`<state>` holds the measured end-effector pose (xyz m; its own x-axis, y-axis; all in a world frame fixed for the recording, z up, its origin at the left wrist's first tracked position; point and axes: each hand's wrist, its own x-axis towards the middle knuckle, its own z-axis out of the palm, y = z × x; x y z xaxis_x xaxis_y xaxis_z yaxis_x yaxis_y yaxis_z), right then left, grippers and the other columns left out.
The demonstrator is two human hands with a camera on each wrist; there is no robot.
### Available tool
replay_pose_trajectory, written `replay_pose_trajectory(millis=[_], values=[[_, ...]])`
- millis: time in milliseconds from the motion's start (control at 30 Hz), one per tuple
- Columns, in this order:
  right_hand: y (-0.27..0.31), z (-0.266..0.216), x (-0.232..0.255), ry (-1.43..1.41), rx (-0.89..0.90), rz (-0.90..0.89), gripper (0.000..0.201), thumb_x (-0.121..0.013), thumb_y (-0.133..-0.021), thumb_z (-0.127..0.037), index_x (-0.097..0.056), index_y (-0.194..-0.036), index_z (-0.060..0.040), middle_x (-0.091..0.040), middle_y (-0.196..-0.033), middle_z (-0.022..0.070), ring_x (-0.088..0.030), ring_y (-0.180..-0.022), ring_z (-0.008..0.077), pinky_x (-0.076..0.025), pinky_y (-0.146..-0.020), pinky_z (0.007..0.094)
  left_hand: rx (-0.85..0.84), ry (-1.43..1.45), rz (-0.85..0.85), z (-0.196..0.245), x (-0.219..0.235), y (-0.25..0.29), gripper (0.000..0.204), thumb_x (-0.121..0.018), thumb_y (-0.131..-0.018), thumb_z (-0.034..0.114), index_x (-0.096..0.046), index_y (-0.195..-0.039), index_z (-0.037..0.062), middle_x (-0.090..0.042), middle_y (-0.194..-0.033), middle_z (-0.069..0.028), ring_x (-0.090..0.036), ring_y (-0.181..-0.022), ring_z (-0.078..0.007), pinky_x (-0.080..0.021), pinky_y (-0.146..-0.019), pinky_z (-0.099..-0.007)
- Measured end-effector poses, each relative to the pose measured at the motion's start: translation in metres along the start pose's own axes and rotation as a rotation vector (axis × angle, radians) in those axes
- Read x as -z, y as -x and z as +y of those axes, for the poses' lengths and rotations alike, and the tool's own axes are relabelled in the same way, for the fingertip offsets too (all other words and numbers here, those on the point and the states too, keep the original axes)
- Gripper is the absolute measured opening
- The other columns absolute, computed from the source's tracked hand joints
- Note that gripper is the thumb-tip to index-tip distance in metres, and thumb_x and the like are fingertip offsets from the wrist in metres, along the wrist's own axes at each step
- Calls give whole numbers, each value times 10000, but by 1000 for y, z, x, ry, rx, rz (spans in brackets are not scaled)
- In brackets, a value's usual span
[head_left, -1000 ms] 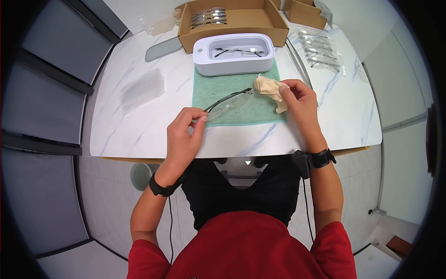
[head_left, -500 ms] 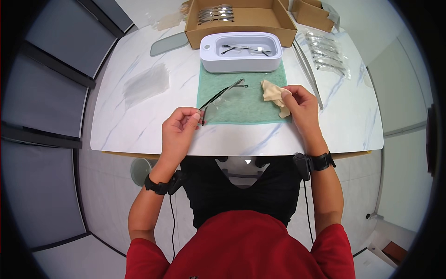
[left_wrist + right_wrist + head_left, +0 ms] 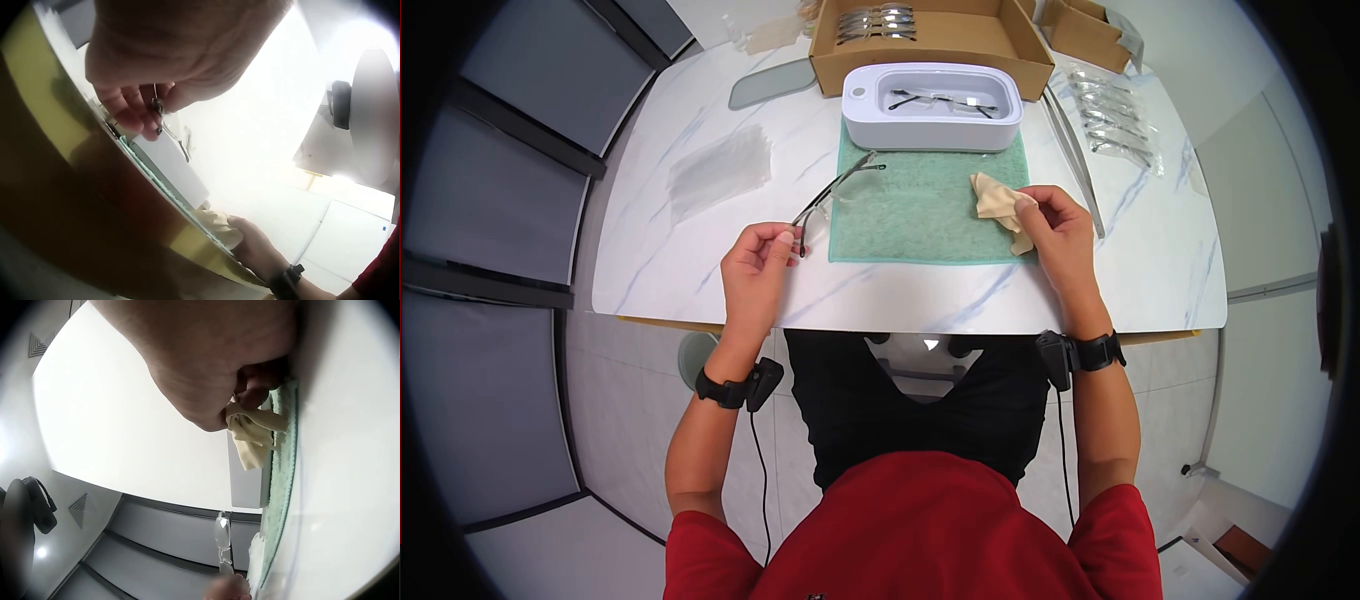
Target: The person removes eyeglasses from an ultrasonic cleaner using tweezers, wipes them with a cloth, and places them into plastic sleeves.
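My left hand (image 3: 757,268) pinches a pair of eyeglasses (image 3: 830,189) with thin dark temples, held by one end at the left edge of the green towel (image 3: 930,215). Their clear lens (image 3: 222,532) shows above the left fingertips in the right wrist view. Over the towel's right side, my right hand (image 3: 1062,235) grips a crumpled cream cloth (image 3: 997,203) between thumb and fingers. The cloth (image 3: 249,442) hangs in loose folds in the right wrist view. A white cleaner tub (image 3: 930,136) stands at the towel's back, with another pair of glasses (image 3: 945,101) inside.
Behind the tub, a cardboard box (image 3: 970,72) holds several glasses (image 3: 877,22). Clear plastic sleeves (image 3: 720,175) and a grey lid (image 3: 772,84) lie at left. At right are a long metal strip (image 3: 1075,160), bagged glasses (image 3: 1112,118) and a smaller carton (image 3: 1085,35).
My left hand has moved left with the eyeglasses, away from the cloth, and the glasses have turned in its fingers. My right hand keeps the cloth at nearly the same place.
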<state>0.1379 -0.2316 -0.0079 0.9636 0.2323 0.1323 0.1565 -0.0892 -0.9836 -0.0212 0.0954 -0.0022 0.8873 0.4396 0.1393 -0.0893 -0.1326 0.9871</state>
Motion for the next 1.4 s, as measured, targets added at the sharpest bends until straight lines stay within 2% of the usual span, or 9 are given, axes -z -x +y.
replay_pose_trajectory(millis=[400, 500, 1400], values=[[1, -3, -2, 3, -5, -10, 189, -686, -954, -123, -714, -1065, 27, -612, -758, -39, -480, -649, 7, -413, -574, 185, 26, 44, 60, -6, 6, 1, 154, -599, -1026, 111, -655, -1086, -20, -729, -1045, -113, -663, -847, -132, -532, -763, -271], [2, -6, -2, 3, -10, -12, 187, -687, -954, -123, -714, -1062, 27, -610, -757, -40, -481, -650, 6, -412, -573, 184, 40, 90, 91, -4, 6, 1, 123, -607, -1013, 69, -652, -1074, -29, -726, -1021, -121, -689, -851, -158, -538, -752, -270], [1, 1, 0, 45, 28, -11, 199, -695, -948, -135, -716, -1060, 28, -600, -747, -48, -471, -648, 5, -398, -578, 184, 23, 112, 86, -8, 5, 4, 130, -606, -1015, 71, -648, -1074, -37, -726, -1006, -126, -686, -838, -156, -536, -758, -267]])
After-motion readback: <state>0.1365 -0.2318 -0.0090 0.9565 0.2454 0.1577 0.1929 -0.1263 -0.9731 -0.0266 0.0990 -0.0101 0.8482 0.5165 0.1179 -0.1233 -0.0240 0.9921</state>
